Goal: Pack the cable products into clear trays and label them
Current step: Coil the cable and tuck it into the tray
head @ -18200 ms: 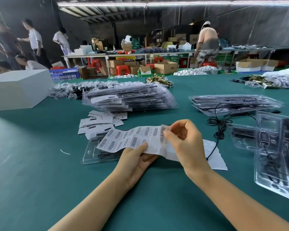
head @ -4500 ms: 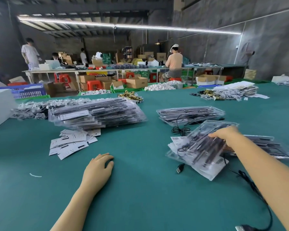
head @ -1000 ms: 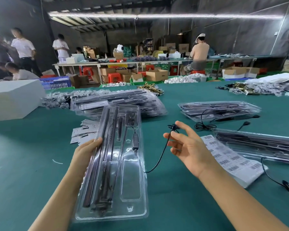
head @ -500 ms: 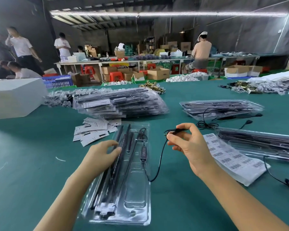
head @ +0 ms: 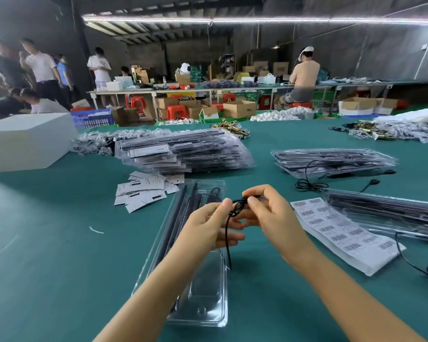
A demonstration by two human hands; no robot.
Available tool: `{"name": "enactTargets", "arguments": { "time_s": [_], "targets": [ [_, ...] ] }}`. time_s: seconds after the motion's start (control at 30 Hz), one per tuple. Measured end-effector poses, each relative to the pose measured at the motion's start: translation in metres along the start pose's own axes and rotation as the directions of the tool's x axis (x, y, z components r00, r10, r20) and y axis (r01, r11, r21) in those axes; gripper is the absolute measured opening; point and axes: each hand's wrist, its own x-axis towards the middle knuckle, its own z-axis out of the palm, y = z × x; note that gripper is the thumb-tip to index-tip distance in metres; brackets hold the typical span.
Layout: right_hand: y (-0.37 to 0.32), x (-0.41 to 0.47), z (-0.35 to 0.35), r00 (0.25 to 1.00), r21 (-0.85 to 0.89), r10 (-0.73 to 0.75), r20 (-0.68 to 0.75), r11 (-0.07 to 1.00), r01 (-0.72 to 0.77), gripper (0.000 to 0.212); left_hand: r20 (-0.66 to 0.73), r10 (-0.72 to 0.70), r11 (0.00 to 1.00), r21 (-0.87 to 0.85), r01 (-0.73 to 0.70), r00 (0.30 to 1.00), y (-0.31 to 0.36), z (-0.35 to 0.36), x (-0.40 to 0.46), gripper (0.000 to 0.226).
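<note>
A clear plastic tray with long black rods in its left channels lies flat on the green table in front of me. Above its middle both hands work a thin black cable. My left hand pinches the small coil of it between thumb and fingers. My right hand pinches the cable's end just right of the coil. A loose length of cable hangs down from the coil to the tray. A white sheet of barcode labels lies to the right of my right hand.
A tall pile of packed trays sits behind, with loose white cards in front of it. More trays and trays lie at right with stray cables. A white box stands far left. People work at benches beyond.
The tray now lies flat on the table. My left hand left the tray's rods and rose to join my right hand on the cable, which is now gathered into a small coil.
</note>
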Motion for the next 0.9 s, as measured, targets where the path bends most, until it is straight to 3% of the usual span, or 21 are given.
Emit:
{"name": "enactTargets", "arguments": {
  "time_s": [0.1,0.2,0.33,0.4,0.43,0.57,0.67,0.77,0.9],
  "targets": [
    [0.002,-0.002,-0.001,0.992,-0.335,-0.123,0.009,0.935,0.119,0.014,-0.025,-0.065,0.993,-0.104,0.062,0.998,0.003,-0.004,-0.001,0.027],
    [0.004,-0.002,-0.005,0.953,-0.676,-0.302,0.017,0.699,0.233,0.012,-0.047,-0.100,0.987,-0.131,0.093,0.994,0.005,-0.008,0.002,0.022],
    [0.001,-0.004,-0.006,0.825,-0.791,-0.470,0.314,0.351,0.501,0.032,-0.029,-0.105,0.992,-0.068,0.103,0.994,0.005,-0.012,0.002,0.022],
    [0.002,-0.003,-0.010,0.746,-0.819,-0.498,0.441,0.116,0.562,0.038,-0.013,-0.106,0.994,-0.029,0.105,0.994,0.007,-0.016,0.001,0.024],
    [0.002,-0.002,-0.011,0.730,-0.828,-0.507,0.459,0.054,0.558,0.037,-0.010,-0.108,0.994,-0.014,0.108,0.994,0.008,-0.017,0.001,0.026],
    [0.004,0.000,-0.008,0.677,-0.807,-0.541,0.499,-0.007,0.590,0.028,0.052,-0.136,0.990,-0.020,0.138,0.989,0.009,-0.020,0.000,0.025],
    [0.010,0.001,-0.004,0.654,-0.780,-0.552,0.517,0.012,0.626,0.026,0.109,-0.166,0.981,-0.079,0.175,0.980,0.010,-0.019,0.000,0.027],
    [0.009,0.001,-0.006,0.713,-0.810,-0.510,0.482,0.051,0.584,0.029,0.176,-0.193,0.973,-0.092,0.211,0.965,0.013,-0.025,-0.002,0.021],
    [0.004,-0.001,-0.006,0.834,-0.828,-0.402,0.378,0.257,0.499,0.024,0.166,-0.170,0.985,0.005,0.171,0.971,0.016,-0.033,-0.003,0.013]
  ]
}}
